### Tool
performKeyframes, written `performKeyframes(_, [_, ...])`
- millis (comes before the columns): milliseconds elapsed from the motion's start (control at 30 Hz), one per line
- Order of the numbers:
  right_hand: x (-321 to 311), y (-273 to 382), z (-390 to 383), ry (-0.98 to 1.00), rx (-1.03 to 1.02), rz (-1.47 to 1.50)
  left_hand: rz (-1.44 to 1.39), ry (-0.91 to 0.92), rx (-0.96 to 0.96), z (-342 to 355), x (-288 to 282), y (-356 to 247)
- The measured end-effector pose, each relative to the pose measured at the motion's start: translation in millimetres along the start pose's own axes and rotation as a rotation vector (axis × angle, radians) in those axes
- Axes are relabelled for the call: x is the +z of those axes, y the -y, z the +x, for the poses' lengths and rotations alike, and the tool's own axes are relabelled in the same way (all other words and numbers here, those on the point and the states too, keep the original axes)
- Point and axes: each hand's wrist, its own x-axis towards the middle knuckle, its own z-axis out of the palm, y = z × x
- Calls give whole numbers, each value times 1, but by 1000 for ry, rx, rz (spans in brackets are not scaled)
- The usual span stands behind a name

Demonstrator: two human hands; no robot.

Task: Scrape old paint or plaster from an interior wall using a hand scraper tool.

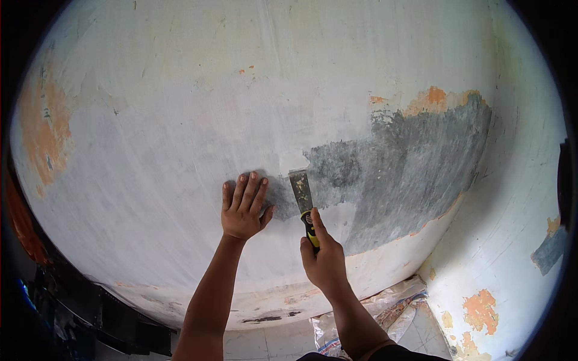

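Observation:
My right hand is closed around the black and yellow handle of a putty knife, its index finger stretched along the handle. The stained metal blade points up, its tip against the wall. At that tip lies a fresh-looking white patch, bordering the bare grey area on the right. My left hand rests flat on the wall to the left of the blade, fingers spread and holding nothing. Between the left hand and the blade a smaller grey patch shows.
Orange spots edge the grey area, and a larger orange patch marks the far left. A side wall meets this one at right. Crumpled plastic sacking lies on the tiled floor. Dark objects stand at lower left.

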Motion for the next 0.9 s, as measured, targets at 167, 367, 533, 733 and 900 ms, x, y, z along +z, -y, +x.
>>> performKeyframes(167, [-3, 10, 1, -24, 20, 16, -4, -13, 4, -1, 2, 0])
performKeyframes(367, [-8, 8, -1, 38, 9, 30, -17, -23, 4, -2, 2, -1])
performKeyframes(533, [-7, 3, -1, 19, -18, -61, -14, -9, -3, -2, 2, 0])
performKeyframes(733, [6, -13, 0, -25, -70, -67, -14, -4, 12, -2, 2, 0])
performKeyframes(900, [0, -2, 3, -14, -36, -30, -18, -11, 26, -2, 3, 0])
